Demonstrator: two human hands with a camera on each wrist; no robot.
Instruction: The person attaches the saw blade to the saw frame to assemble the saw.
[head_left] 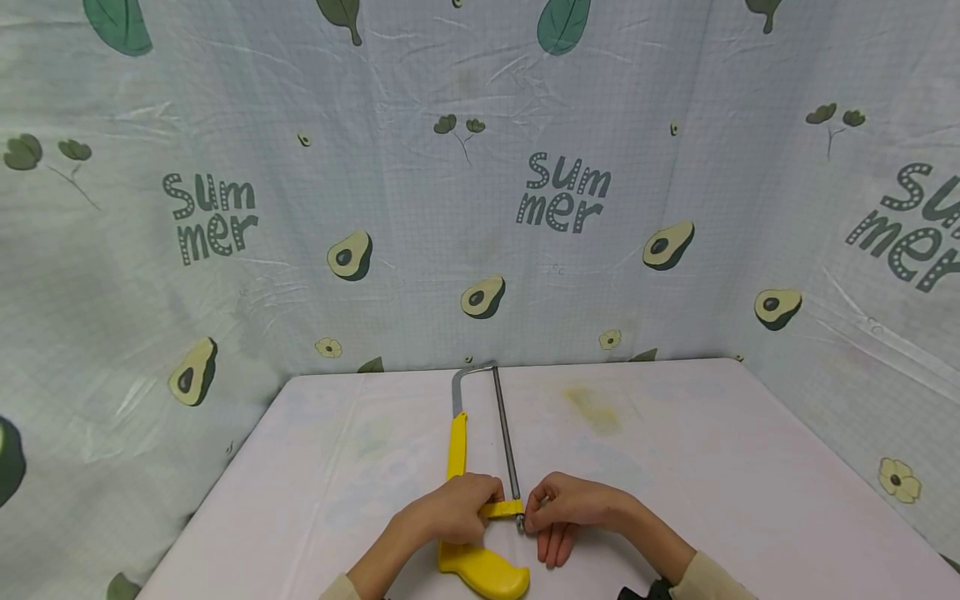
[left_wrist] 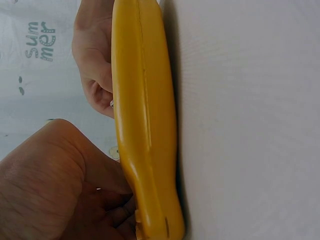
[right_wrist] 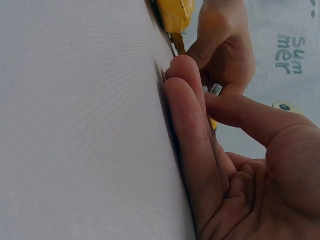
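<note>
A hacksaw lies on the table, its yellow frame to the left and its narrow dark blade to the right, with the far end pointing away from me. My left hand grips the yellow frame just beyond the handle. At the near end of the blade, a small metal fitting that looks like a wing nut sticks out. Thumb and forefinger of my right hand pinch this fitting, while the other fingers rest low by the tabletop. In the left wrist view the handle hides part of the right hand.
A pale cloth with faint stains covers the table. Behind and at both sides hangs a printed curtain with avocados and lettering. The saw's far tip reaches close to the table's back edge.
</note>
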